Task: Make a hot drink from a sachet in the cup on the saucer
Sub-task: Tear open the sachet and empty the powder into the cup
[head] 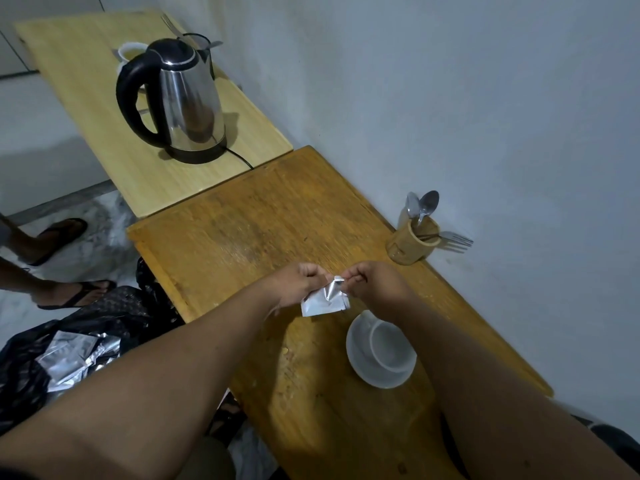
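Both grips, left hand [300, 282] and right hand [375, 280], pinch one silver sachet [323, 299] above the bench [242, 230]. One empty white cup [391, 346] sits on one saucer [360, 362] just beside. One kettle [183, 98] stands well apart.

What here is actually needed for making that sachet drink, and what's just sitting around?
Part of the job:
- silver sachet, pinched by left hand and right hand
- empty white cup on its saucer
- kettle
- spoons in the wooden holder, probably for stirring

Just lying about:
- fork
- spare sachets on the floor
- far cup
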